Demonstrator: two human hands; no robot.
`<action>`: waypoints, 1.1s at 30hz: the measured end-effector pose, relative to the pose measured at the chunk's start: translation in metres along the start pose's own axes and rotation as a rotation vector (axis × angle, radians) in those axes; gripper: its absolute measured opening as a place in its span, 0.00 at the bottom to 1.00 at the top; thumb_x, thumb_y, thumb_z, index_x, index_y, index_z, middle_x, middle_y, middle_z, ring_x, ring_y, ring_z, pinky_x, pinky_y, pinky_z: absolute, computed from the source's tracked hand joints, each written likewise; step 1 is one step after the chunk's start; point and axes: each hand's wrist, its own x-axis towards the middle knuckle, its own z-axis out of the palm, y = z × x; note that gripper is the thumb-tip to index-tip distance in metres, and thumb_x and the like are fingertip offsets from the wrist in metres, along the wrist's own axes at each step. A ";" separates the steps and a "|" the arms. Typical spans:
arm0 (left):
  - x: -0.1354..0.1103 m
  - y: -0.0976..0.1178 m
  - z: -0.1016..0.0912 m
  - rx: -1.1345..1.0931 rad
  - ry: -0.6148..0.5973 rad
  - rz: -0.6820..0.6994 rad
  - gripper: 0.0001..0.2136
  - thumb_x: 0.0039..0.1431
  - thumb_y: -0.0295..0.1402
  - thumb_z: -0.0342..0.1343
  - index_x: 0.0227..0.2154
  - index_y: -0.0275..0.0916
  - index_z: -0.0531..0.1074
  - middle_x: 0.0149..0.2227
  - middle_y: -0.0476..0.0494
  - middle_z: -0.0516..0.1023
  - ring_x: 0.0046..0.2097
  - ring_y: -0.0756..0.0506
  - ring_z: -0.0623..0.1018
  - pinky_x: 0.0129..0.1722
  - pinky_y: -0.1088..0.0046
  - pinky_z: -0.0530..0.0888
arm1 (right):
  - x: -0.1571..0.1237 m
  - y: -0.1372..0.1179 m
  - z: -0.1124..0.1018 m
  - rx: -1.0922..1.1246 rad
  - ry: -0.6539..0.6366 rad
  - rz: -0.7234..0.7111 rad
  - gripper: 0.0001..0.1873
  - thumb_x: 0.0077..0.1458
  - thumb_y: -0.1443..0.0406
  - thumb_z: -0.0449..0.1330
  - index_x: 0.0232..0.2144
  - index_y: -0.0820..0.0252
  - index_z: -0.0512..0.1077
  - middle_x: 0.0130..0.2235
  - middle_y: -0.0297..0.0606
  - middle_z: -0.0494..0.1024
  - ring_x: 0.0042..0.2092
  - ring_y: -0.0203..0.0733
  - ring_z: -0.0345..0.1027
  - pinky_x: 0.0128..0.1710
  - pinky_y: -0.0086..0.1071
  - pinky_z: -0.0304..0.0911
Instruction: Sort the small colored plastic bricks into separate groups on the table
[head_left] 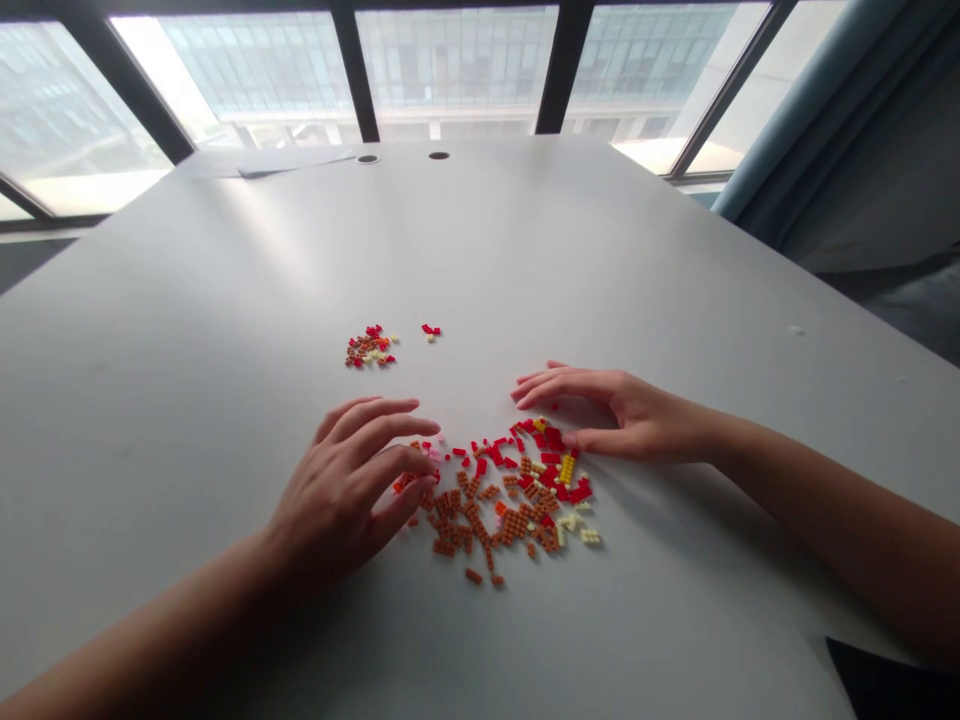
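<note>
A scattered pile of small building bricks [510,495], red, orange-brown, yellow and cream, lies on the grey table [225,330] in front of me. My left hand [352,485] rests at the pile's left edge, fingers spread and lying flat, fingertips touching a few bricks. My right hand [607,410] lies at the pile's upper right, fingers stretched out toward the left, thumb beside the red bricks. Neither hand holds anything that I can see.
A smaller cluster of bricks [369,346] and a few loose red ones [430,330] lie farther back. Two round cable holes [439,155] and a flat sheet [292,160] sit at the far edge, below large windows. A dark object [892,685] shows at the bottom right corner.
</note>
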 end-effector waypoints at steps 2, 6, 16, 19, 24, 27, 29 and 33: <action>-0.001 0.000 0.000 0.018 0.009 0.010 0.02 0.62 0.29 0.56 0.35 0.43 0.72 0.46 0.45 0.80 0.55 0.42 0.74 0.55 0.57 0.68 | 0.000 -0.001 0.000 0.000 -0.003 0.001 0.21 0.57 0.59 0.61 0.51 0.57 0.73 0.56 0.44 0.75 0.63 0.48 0.61 0.69 0.52 0.38; -0.003 -0.001 0.000 0.072 0.049 0.021 0.04 0.61 0.29 0.57 0.37 0.45 0.73 0.46 0.45 0.80 0.55 0.41 0.75 0.55 0.55 0.68 | 0.001 -0.001 0.000 -0.005 -0.006 -0.003 0.21 0.57 0.59 0.61 0.51 0.58 0.73 0.56 0.44 0.75 0.63 0.48 0.61 0.69 0.51 0.38; -0.001 -0.003 -0.001 0.142 0.109 -0.011 0.04 0.60 0.28 0.59 0.38 0.44 0.74 0.44 0.44 0.80 0.51 0.41 0.77 0.51 0.56 0.71 | 0.001 -0.001 0.000 0.005 0.005 0.003 0.20 0.56 0.60 0.62 0.51 0.58 0.73 0.55 0.44 0.75 0.62 0.48 0.62 0.69 0.51 0.38; -0.001 -0.003 0.000 0.145 0.121 -0.037 0.04 0.61 0.29 0.59 0.37 0.44 0.74 0.43 0.45 0.80 0.50 0.41 0.77 0.50 0.58 0.72 | 0.001 -0.001 0.001 0.022 0.018 0.013 0.20 0.55 0.60 0.62 0.50 0.57 0.74 0.55 0.44 0.76 0.62 0.49 0.62 0.69 0.51 0.38; -0.003 -0.004 0.001 0.139 0.118 -0.054 0.05 0.61 0.29 0.59 0.38 0.45 0.75 0.42 0.45 0.81 0.50 0.41 0.77 0.50 0.57 0.72 | 0.001 -0.001 0.001 0.029 0.023 0.004 0.20 0.54 0.60 0.63 0.50 0.57 0.74 0.55 0.44 0.76 0.62 0.49 0.63 0.69 0.50 0.38; -0.002 -0.004 0.002 0.126 0.099 -0.051 0.05 0.62 0.30 0.58 0.39 0.45 0.75 0.43 0.45 0.80 0.51 0.41 0.77 0.50 0.57 0.72 | 0.001 -0.001 0.001 0.019 0.019 0.012 0.20 0.55 0.60 0.62 0.50 0.56 0.74 0.55 0.43 0.76 0.62 0.49 0.63 0.69 0.50 0.39; -0.002 -0.004 0.002 0.119 0.087 -0.034 0.06 0.62 0.30 0.57 0.40 0.46 0.76 0.44 0.45 0.80 0.51 0.41 0.77 0.51 0.57 0.71 | 0.001 -0.001 0.001 0.018 0.020 0.017 0.20 0.55 0.60 0.62 0.50 0.56 0.74 0.55 0.43 0.76 0.62 0.50 0.63 0.69 0.51 0.39; -0.002 -0.004 0.001 0.129 0.083 -0.022 0.05 0.61 0.29 0.58 0.39 0.45 0.76 0.44 0.43 0.80 0.51 0.40 0.77 0.51 0.56 0.71 | 0.001 -0.001 0.001 0.011 0.022 0.007 0.20 0.55 0.60 0.62 0.50 0.57 0.74 0.54 0.43 0.76 0.62 0.49 0.63 0.69 0.51 0.39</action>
